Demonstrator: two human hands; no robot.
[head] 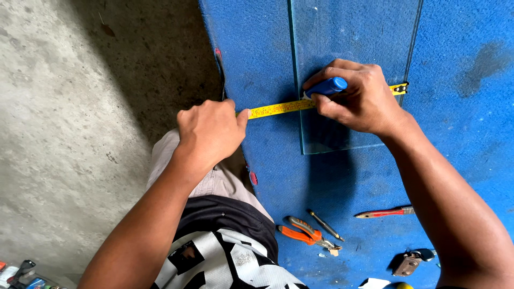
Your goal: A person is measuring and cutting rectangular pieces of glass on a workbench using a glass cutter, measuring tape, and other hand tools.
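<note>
Looking straight down from a head-worn camera. Filling the left side, a rough grey concrete floor (pixel 59 134). Covering the right side, a tabletop (pixel 460 134) wrapped in bright blue carpet-like fabric. Lying flat on that blue surface, a clear rectangular glass pane (pixel 353 32), its near edge just below the right hand.

Stretching across the pane from side to side, a yellow measuring tape blade (pixel 278 109), its black end hook catching the pane's right edge. Left hand (pixel 210 131) closing into a fist at the tabletop's left edge, the grip clamping the tape there, thumb pressing on the blade; tape case hidden inside the fist. Right hand (pixel 360 99) resting on the glass, the grip pinching a blue-barrelled marker (pixel 326 86), its tip touching down right at the tape on the pane's left part.

Lying nearer the body on the blue fabric, well apart from the pane: orange-handled pliers (pixel 302 232), just beside them a thin dark metal rod tool (pixel 324 225), farther right a red-handled slim tool (pixel 386 212), and near the lower edge a small brown-and-metal object (pixel 408 263), too unclear for identifying.
</note>
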